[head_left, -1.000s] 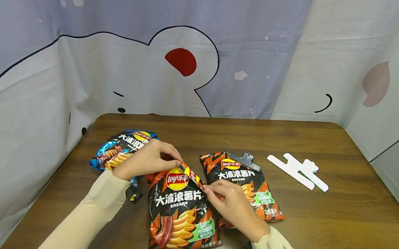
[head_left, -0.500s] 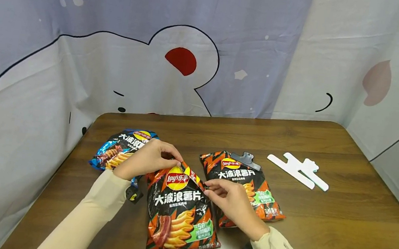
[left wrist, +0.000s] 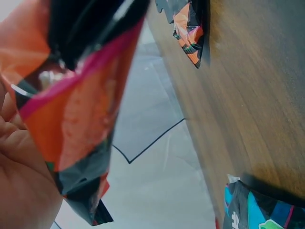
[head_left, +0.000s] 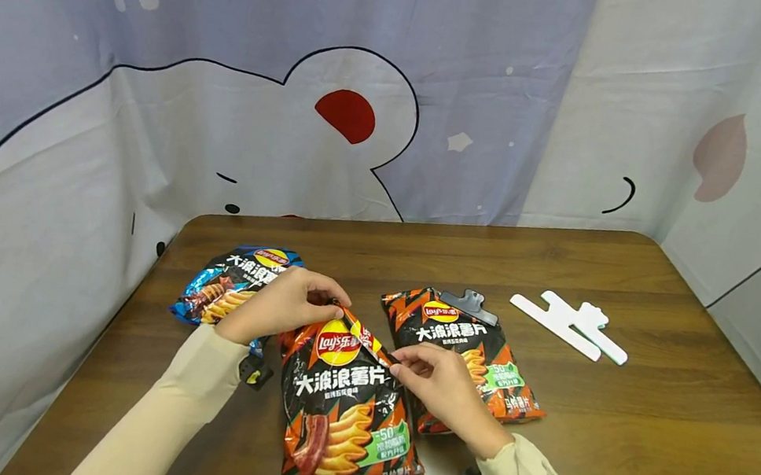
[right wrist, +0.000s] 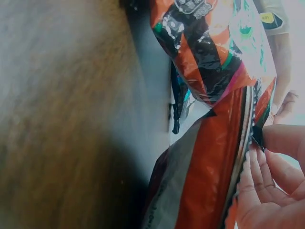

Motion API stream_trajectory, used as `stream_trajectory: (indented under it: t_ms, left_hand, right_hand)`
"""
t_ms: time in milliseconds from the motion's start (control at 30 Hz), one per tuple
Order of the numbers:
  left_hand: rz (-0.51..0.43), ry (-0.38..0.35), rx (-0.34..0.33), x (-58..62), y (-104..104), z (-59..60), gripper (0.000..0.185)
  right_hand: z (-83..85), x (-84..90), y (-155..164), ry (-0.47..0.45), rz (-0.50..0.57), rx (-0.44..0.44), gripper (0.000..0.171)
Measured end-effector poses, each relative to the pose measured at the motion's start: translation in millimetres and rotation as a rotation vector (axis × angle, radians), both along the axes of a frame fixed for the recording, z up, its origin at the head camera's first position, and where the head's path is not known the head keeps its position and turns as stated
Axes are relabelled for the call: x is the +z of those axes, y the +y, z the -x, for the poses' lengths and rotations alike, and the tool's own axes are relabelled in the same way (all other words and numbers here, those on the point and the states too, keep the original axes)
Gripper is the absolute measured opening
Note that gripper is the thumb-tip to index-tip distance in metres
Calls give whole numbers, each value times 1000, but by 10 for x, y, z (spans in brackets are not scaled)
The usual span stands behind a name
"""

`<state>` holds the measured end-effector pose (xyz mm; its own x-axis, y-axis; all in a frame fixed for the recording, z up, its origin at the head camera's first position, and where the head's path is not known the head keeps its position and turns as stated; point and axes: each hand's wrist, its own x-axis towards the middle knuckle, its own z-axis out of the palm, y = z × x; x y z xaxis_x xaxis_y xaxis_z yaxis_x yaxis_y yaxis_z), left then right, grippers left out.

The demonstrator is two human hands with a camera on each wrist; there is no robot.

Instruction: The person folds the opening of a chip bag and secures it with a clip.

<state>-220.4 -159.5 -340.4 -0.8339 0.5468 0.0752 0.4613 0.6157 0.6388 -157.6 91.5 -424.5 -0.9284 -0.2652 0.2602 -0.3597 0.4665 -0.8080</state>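
Observation:
A black and orange chip bag (head_left: 341, 411) stands tilted up in front of me, its top edge folded over toward its front. My left hand (head_left: 286, 309) pinches the left end of that fold between thumb and fingers. At the right end, my right hand (head_left: 441, 384) pinches the corner, thumb in front. In the left wrist view the bag's side (left wrist: 81, 124) hangs close beside the left palm (left wrist: 24, 176). The right wrist view has the right fingers (right wrist: 257, 176) at the crimped edge of the bag (right wrist: 209, 157).
A second black and orange chip bag (head_left: 473, 352), with a dark clip (head_left: 469, 306) on its top, lies behind my right hand. A blue chip bag (head_left: 232, 287) lies at the left. White clips (head_left: 565, 324) lie on the wooden table (head_left: 645, 460) at the right. Curtains hang behind.
Both hands keep their pinch on the chip bag's folded top. Its lower end sways slightly left and back, and the right fingertips shift a little along the corner.

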Motion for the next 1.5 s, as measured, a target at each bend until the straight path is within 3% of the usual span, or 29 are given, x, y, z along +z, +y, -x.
stream_trajectory:
  t_ms: [333,567,833,1033,1500]
  left_hand:
    - [29,65,-37,-27,-1,4,15]
    - [36,106,-64,-47,2,11,10]
    - [56,75,-55,-54,-1,14,8]
    - [58,96,-62,-54,-4,19,9]
    - [34,73,-72,-59,-21,20,11]
  right_hand:
    - [3,-11,3,-65,27,-6,7]
    - [4,-24,7,-51,39,1,5]
    - [19,-48,17,-64,54,10,6]
    - [24,-42,19,-72,53,8,7]
    - [19,-29,33,-152,94,28,15]
